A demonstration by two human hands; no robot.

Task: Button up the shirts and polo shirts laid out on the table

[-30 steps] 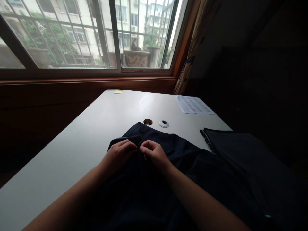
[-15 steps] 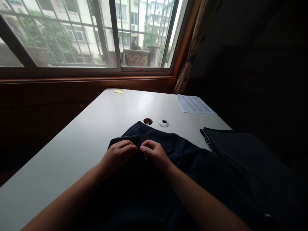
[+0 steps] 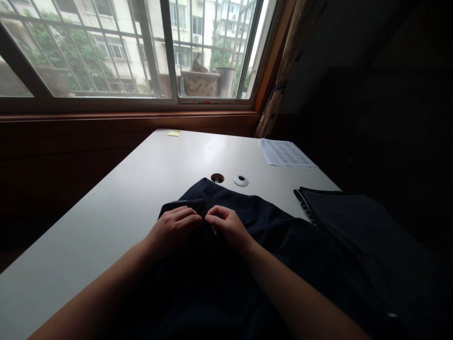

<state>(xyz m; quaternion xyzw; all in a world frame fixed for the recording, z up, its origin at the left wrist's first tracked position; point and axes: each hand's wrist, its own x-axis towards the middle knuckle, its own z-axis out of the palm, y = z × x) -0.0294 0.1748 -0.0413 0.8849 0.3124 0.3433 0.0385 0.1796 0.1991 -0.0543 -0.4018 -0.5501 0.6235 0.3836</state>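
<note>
Navy cloth [image 3: 269,222] lies toward the near edge of the tabletop [image 3: 116,208], virtually unmoved over the past second, the right hand [image 3: 228,224] still pinching its fold, the left hand [image 3: 177,224] curled there, grip hidden, so work stays at one spot.

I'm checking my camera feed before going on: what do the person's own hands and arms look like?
The left hand and right hand are ungloved. The left forearm and right forearm are bare, with no sleeve, watch or bracelet showing. Some fingers are hidden, so I can't rule out rings.
</note>
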